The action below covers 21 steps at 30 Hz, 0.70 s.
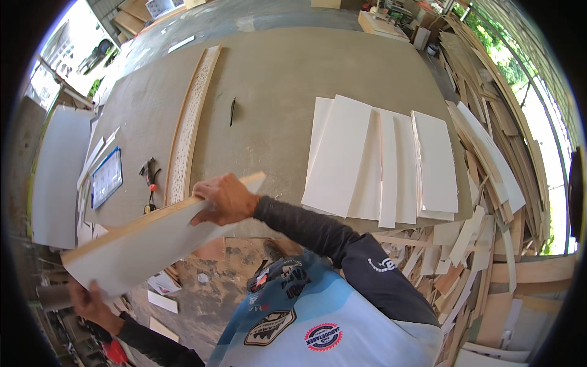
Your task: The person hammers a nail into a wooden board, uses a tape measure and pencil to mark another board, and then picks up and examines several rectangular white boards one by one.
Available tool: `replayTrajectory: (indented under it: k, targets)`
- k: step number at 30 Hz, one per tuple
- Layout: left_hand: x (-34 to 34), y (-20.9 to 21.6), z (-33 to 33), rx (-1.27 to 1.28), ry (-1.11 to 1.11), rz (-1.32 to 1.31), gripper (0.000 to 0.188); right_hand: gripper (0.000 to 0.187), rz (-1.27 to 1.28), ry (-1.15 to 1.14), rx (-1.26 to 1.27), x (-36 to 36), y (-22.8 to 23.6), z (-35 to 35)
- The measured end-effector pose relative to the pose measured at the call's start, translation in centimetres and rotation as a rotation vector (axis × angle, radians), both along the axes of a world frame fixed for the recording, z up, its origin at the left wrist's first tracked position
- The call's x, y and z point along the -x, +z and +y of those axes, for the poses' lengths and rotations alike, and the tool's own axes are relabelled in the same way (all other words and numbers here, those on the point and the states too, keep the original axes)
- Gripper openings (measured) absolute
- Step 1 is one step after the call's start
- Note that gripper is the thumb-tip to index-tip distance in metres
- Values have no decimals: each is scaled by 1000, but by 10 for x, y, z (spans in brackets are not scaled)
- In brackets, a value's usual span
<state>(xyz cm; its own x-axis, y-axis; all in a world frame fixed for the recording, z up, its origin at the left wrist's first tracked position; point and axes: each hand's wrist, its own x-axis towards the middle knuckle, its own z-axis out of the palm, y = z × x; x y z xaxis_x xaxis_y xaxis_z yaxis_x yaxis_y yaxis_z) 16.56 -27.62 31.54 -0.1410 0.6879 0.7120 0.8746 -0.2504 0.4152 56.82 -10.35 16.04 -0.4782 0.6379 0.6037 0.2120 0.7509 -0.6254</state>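
Observation:
A long white panel (159, 248) with a bare wood-coloured edge is held tilted at the near left, above the floor and the table's near edge. My right hand (225, 199) grips its upper edge towards the right end, thumb on the white face and fingers over the edge. Down at the far-left end, my left hand (95, 306) holds the lower corner, its thumb on the white face; its other fingers are partly hidden behind the panel. Several white panels (342, 159) lie overlapping on the right of the large brown table (269, 79).
A long wood-edged strip with a speckled inside (188, 122) lies across the table. Left of it are a hammer (148, 171) and a blue-edged clear pouch (107, 177); a thin black object (232, 112) lies to its right. Wood offcuts (489, 122) crowd the right side.

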Motion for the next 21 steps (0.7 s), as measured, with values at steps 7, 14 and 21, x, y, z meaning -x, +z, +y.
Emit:
replayTrajectory:
  k: [7, 14, 21]
  targets:
    - [-78, -17, 85, -306, 156, 113, 44, 54, 404, -283, 552, 2, -23, -40]
    - [-181, -192, 75, 530, -310, -685, 43, 55, 824, -474, 1025, -29, -80, -47]
    - [-233, -253, 71, 849, -289, -595, 34, 55, 604, -783, 1043, -78, -162, -54]
